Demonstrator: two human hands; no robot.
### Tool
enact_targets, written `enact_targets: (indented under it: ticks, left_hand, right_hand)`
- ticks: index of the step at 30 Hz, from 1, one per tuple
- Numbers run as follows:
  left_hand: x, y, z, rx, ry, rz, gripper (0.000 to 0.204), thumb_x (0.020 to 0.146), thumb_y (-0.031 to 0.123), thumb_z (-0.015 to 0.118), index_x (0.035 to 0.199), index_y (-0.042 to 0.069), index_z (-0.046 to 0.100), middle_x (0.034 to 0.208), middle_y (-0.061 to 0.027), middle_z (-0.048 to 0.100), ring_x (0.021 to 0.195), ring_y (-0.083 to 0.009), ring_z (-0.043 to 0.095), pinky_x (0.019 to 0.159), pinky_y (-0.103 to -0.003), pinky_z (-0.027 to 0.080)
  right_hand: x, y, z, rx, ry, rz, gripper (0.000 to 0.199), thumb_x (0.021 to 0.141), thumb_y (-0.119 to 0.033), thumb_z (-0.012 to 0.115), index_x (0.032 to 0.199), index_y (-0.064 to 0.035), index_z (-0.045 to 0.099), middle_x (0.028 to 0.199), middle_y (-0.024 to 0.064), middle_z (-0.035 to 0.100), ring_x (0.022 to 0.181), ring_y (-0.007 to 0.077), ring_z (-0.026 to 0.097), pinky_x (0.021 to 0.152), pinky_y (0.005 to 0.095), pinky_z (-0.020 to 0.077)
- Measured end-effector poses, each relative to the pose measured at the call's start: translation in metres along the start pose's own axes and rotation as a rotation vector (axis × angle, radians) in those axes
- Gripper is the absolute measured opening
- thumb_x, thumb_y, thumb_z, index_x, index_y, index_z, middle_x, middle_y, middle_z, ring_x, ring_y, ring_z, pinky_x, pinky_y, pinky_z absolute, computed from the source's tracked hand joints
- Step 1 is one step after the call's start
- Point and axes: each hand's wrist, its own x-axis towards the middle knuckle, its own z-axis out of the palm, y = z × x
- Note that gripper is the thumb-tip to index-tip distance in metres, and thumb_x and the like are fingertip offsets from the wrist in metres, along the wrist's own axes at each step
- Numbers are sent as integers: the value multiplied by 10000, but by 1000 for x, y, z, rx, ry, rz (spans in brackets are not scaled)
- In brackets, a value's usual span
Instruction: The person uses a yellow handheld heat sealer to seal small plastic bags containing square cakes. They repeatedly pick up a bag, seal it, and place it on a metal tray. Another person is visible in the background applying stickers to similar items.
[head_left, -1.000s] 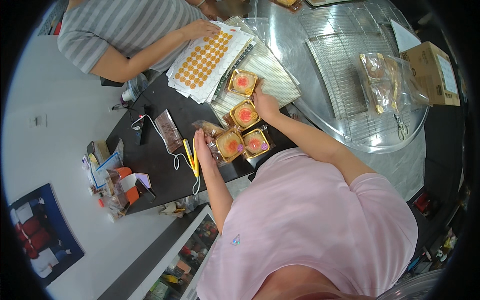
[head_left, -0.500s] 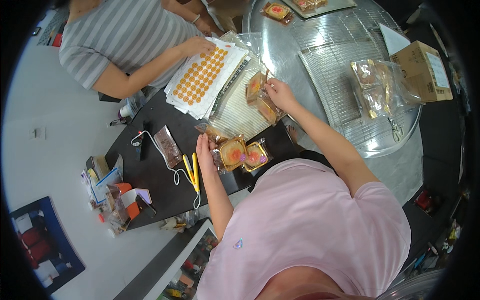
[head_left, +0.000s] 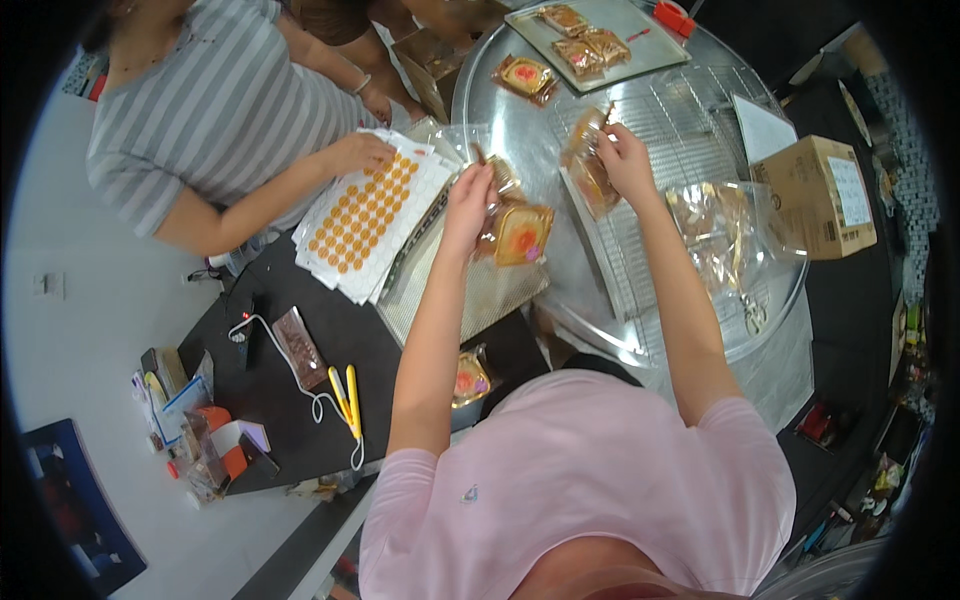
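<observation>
My left hand (head_left: 468,205) is closed on the wrapper of a mooncake (head_left: 523,235), which has a red mark and sits in a golden tray inside clear plastic. More wrapped pastry shows just behind it, over the textured tray (head_left: 395,305). Farther right, my right hand (head_left: 628,168) pinches the wrapper of another mooncake (head_left: 590,165), seen side-on above the round metal table (head_left: 560,290). Another wrapped mooncake (head_left: 470,380) is near the dark table's front edge, beside my left forearm.
Across from me a person in a striped shirt rests a hand (head_left: 362,152) on orange sticker sheets (head_left: 365,215). A yellow-handled heat tool (head_left: 346,402) with a white cord lies left. Wire racks (head_left: 690,115), a bagged package (head_left: 715,235) and a cardboard box (head_left: 820,195) stand right.
My left hand has moved forward from the front mooncakes to above the textured tray, now holding one. My right hand has carried a wrapped mooncake rightward over the round table. The view has shifted.
</observation>
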Motion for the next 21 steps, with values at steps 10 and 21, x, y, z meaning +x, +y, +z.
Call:
enact_targets:
  ticks: [10, 21]
  left_hand:
    - [218, -56, 15, 33, -43, -112, 239, 888, 336, 616, 842, 102, 629, 649, 64, 503, 559, -52, 421, 543, -203, 339]
    - [228, -79, -14, 1135, 485, 67, 333, 895, 303, 476, 904, 6, 627, 866, -227, 655, 845, -399, 627, 751, -480, 480]
  right_hand:
    - [25, 31, -57, 62, 67, 90, 144, 914, -146, 550, 902, -3, 564, 581, 19, 531, 490, 51, 449, 462, 239, 340]
    - [93, 11, -9, 198, -72, 72, 147, 914, -167, 554, 908, -20, 566, 588, -1, 527, 522, 38, 442, 464, 228, 327]
